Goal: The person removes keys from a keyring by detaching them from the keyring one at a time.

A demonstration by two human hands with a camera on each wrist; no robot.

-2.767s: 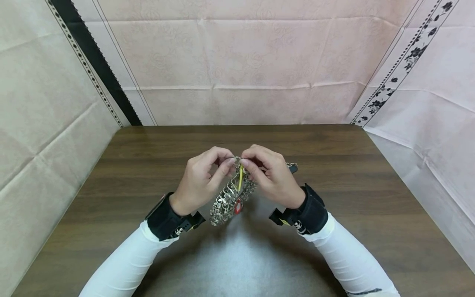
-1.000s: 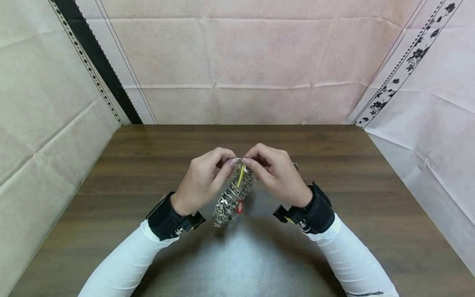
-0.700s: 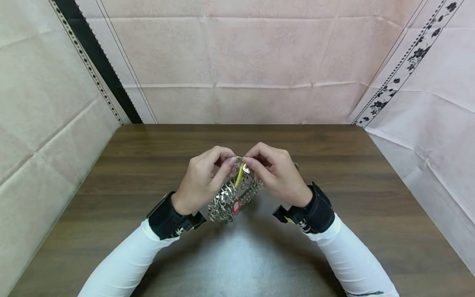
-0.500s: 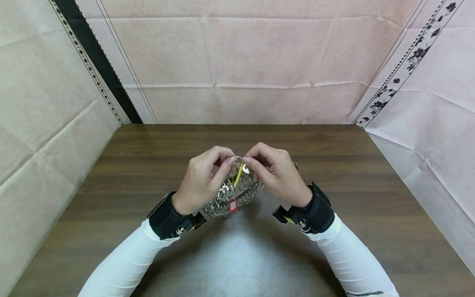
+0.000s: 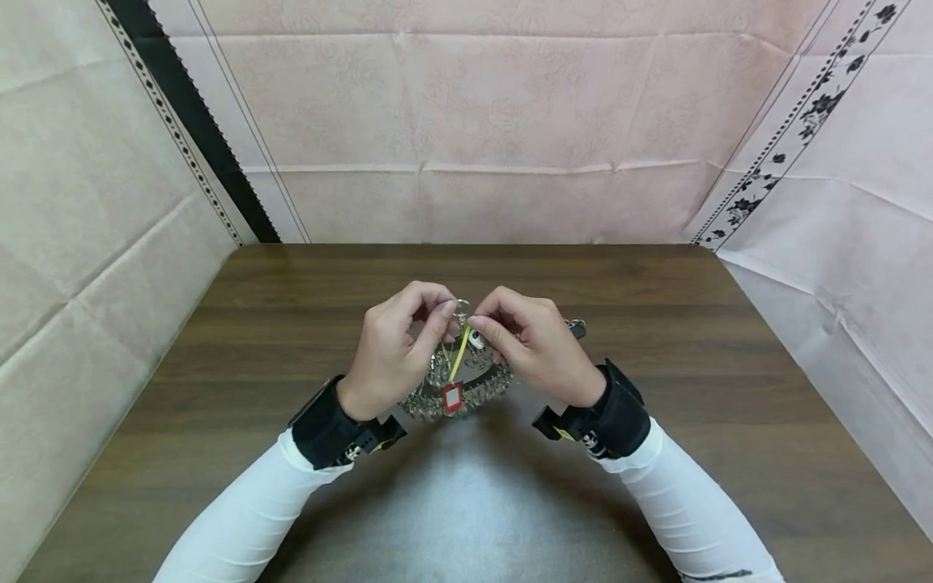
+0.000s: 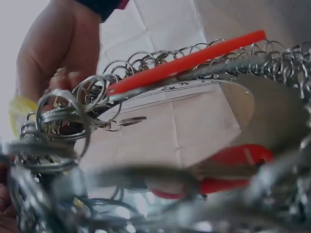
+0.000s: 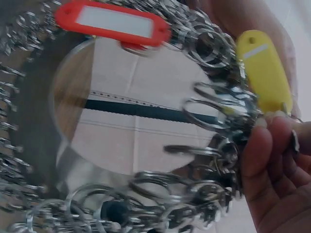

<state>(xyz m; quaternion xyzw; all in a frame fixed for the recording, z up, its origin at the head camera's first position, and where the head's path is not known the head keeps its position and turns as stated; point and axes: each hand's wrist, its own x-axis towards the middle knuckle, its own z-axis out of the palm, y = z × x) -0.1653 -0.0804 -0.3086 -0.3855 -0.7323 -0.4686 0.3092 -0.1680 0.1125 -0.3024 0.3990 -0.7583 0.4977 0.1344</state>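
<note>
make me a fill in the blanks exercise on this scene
In the right wrist view, a red tag and a second tag, coloured ____, show among metal rings.
The left hand and right hand have wristbands coloured ____.
Both sleeves are ____.
The table is ____.

Missing words: yellow; black; white; brown.

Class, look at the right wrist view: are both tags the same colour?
No, one is a red tag, the other a yellow tag.

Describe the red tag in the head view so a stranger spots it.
Over the table, find the rings between left hand and right hand. At their near edge is the red tag, its white centre unlike the edge-on yellow tag above.
</note>
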